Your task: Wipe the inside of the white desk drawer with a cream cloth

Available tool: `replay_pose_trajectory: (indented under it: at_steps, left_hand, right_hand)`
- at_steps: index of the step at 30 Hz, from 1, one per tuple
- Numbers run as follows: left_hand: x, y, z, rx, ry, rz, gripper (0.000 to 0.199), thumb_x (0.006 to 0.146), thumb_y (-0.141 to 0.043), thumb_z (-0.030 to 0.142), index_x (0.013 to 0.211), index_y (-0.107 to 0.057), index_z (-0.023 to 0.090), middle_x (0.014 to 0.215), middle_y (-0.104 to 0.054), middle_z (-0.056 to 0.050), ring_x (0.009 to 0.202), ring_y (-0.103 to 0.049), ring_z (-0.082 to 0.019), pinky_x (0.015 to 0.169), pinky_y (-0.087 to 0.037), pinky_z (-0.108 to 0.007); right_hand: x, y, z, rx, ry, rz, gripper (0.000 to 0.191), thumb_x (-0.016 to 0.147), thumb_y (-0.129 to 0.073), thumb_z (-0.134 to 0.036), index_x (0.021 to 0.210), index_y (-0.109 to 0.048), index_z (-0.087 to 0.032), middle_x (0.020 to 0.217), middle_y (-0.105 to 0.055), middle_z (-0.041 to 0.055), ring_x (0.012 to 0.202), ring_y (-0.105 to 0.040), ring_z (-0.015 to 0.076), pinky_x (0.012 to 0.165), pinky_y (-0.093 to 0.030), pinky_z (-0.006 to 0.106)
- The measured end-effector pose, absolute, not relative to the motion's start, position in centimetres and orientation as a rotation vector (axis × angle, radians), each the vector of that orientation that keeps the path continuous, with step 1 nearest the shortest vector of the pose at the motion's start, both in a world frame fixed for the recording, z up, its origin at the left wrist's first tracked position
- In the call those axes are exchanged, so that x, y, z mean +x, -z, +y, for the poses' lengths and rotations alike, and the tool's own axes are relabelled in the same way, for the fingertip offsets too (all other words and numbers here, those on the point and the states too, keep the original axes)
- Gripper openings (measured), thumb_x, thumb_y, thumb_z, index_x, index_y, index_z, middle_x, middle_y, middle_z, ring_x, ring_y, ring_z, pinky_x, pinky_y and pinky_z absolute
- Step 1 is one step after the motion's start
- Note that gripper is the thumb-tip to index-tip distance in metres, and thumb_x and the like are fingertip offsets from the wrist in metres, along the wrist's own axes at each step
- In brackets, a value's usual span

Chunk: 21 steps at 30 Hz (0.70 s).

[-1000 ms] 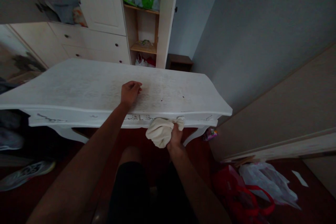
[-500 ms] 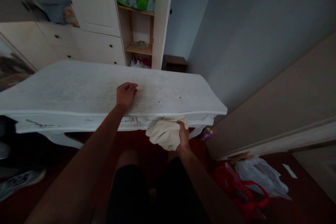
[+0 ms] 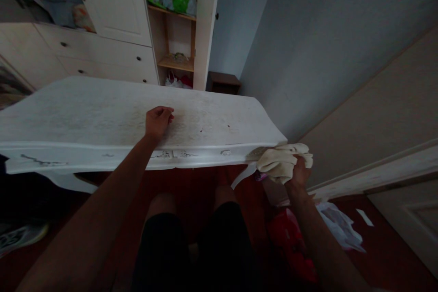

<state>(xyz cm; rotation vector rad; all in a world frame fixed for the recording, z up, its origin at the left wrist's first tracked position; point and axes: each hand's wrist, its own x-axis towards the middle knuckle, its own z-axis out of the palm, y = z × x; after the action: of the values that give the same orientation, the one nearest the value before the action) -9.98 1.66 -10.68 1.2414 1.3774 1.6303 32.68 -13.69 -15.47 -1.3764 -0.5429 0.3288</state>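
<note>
A cream-coloured cloth (image 3: 278,164) is bunched in my right hand (image 3: 300,173), whose fingers are closed around it. The cloth lies against the front right corner of a white table (image 3: 219,109) with carved trim on its front. My left hand (image 3: 159,123) rests on the tabletop, its fingers curled in, and nothing shows in them. Grey-brown smudges mark the surface around that hand. Two small dark specks lie on the top farther right.
Behind the table stands a white cabinet (image 3: 116,4) with an open door and bags on its shelves. A small brown box-like unit (image 3: 223,83) stands by the wall. On the red floor at right lie a red bag (image 3: 290,242) and a white plastic bag (image 3: 340,226).
My right hand has carried the cloth rightward along the table's front, from near the middle to the right corner. My left hand stays in place on the tabletop.
</note>
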Motion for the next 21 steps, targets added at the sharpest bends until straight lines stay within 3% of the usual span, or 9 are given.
replay_pose_trajectory:
  at_steps: [3, 6, 9, 15, 17, 21]
  left_hand:
    - [-10.0, 10.9, 1.9, 1.247, -1.630, 1.381, 0.013, 0.069, -0.059, 0.024, 0.071, -0.070, 0.018, 0.056, -0.061, 0.000, 0.050, -0.053, -0.010, 0.050, -0.042, -0.022]
    - [-10.1, 10.8, 1.8, 1.254, -1.619, 1.402, 0.015, 0.068, -0.059, 0.025, 0.073, -0.070, 0.017, 0.057, -0.061, 0.000, 0.051, -0.054, -0.010, 0.051, -0.042, -0.022]
    - [-10.1, 10.7, 1.7, 1.251, -1.612, 1.406, 0.017, 0.068, -0.060, 0.027, 0.075, -0.070, 0.015, 0.057, -0.061, 0.000, 0.051, -0.054, -0.010, 0.052, -0.043, -0.022]
    - [-10.2, 10.8, 1.6, 1.246, -1.637, 1.389, 0.020, 0.068, -0.058, 0.027, 0.076, -0.070, 0.013, 0.056, -0.060, 0.001, 0.050, -0.053, -0.009, 0.050, -0.041, -0.020]
    - [-10.2, 10.8, 1.7, 1.226, -1.645, 1.384, 0.019, 0.067, -0.058, 0.025, 0.075, -0.070, 0.013, 0.056, -0.060, 0.001, 0.050, -0.053, -0.009, 0.050, -0.041, -0.020]
    - [-10.2, 10.7, 1.7, 1.185, -1.644, 1.407, 0.018, 0.067, -0.059, 0.026, 0.075, -0.070, 0.014, 0.056, -0.061, 0.001, 0.050, -0.053, -0.010, 0.050, -0.042, -0.020]
  right_hand:
    - [31.3, 11.5, -13.9, -1.271, -0.177, -0.424, 0.012, 0.068, -0.062, -0.028, 0.080, -0.065, -0.027, 0.099, -0.070, 0.0065, 0.096, -0.064, 0.0274, 0.085, -0.053, 0.042]
    - [29.8, 7.4, -12.6, -1.058, -0.063, -0.598, 0.025, 0.073, -0.061, -0.025, 0.097, -0.069, -0.022, 0.108, -0.070, 0.0091, 0.101, -0.065, 0.0258, 0.087, -0.053, 0.040]
    - [28.8, 5.0, -9.5, -0.956, 0.058, -0.879, 0.040, 0.081, -0.058, -0.028, 0.118, -0.062, -0.016, 0.112, -0.068, 0.0105, 0.104, -0.064, 0.0265, 0.092, -0.050, 0.044]
    - [26.2, 7.4, -2.3, -1.142, 0.189, -1.879, 0.045, 0.089, -0.047, -0.029, 0.130, -0.054, -0.012, 0.128, -0.059, 0.0167, 0.120, -0.052, 0.0303, 0.106, -0.039, 0.054]
    - [24.2, 8.9, -1.6, -1.142, 0.113, -2.153, 0.044, 0.081, -0.059, -0.028, 0.123, -0.062, -0.016, 0.124, -0.064, 0.0137, 0.117, -0.055, 0.0302, 0.106, -0.041, 0.050]
    - [20.4, 10.5, -2.3, -1.220, 0.265, -2.621, 0.060, 0.080, -0.059, -0.022, 0.140, -0.052, -0.015, 0.148, -0.046, 0.0168, 0.141, -0.032, 0.0356, 0.119, -0.014, 0.057]
